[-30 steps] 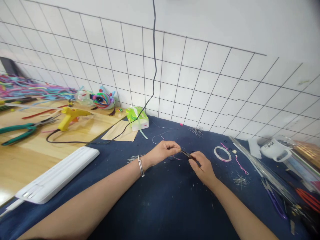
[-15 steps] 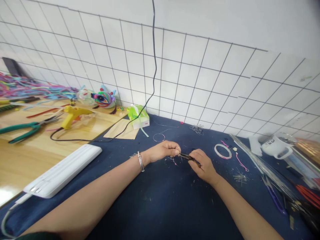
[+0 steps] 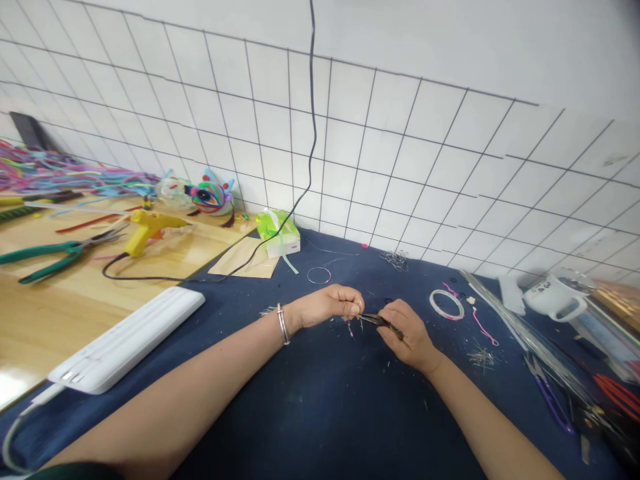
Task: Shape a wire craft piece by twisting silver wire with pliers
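A person's two bare hands meet above a dark blue cloth, forearms reaching in from the lower corners. The left hand, a silver bangle at its wrist, pinches thumb and fingertips together on a thin strand with pink bits, hanging just below the fingers. The right hand is curled around small pliers, their tips pointing left to the left fingertips. The fingers hide the strand's pinched end; whether the plier tips clamp it is too small to tell. Dark tools at lower right are blurred and cut off by the frame. Near the wall, a green-and-white box trails a pale strip; a white mug at right has contents that cannot be made out.
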A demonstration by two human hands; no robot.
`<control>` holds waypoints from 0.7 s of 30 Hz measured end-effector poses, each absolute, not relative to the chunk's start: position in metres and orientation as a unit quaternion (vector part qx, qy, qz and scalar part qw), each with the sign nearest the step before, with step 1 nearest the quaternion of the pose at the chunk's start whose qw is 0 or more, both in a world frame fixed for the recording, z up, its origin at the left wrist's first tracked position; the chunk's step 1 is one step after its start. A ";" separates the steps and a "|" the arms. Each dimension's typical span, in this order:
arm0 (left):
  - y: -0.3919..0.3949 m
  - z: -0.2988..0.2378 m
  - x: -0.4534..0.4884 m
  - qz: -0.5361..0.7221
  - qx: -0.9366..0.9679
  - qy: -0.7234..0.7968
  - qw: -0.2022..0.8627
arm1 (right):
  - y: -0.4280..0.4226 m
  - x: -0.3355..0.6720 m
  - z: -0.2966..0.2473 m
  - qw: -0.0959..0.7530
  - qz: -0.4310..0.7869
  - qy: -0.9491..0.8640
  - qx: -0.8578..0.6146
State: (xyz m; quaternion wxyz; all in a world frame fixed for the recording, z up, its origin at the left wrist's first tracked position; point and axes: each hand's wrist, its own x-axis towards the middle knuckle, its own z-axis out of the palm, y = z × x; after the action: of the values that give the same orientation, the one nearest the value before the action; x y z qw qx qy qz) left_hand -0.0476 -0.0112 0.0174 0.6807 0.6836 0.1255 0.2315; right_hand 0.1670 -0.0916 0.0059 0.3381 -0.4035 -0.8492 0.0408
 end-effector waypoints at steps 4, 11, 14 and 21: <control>-0.012 0.019 -0.048 0.227 0.686 0.126 0.679 | -0.091 0.167 0.008 0.325 0.042 -0.857 -0.398; -0.012 0.023 -0.049 0.210 0.699 0.126 0.672 | -0.091 0.168 0.009 0.317 0.044 -0.866 -0.383; -0.011 0.019 -0.047 0.227 0.701 0.146 0.660 | -0.089 0.170 0.002 0.324 0.048 -0.856 -0.399; -0.007 0.003 -0.037 0.352 0.679 0.256 0.591 | -0.072 0.183 -0.022 0.323 -0.014 -0.778 -0.539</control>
State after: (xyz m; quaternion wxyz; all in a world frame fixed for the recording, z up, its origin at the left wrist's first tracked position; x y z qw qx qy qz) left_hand -0.0373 -0.0075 0.0028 0.5912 0.6792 0.2560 0.3517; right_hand 0.1826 -0.0716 -0.0220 0.3229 -0.5387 -0.7780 -0.0141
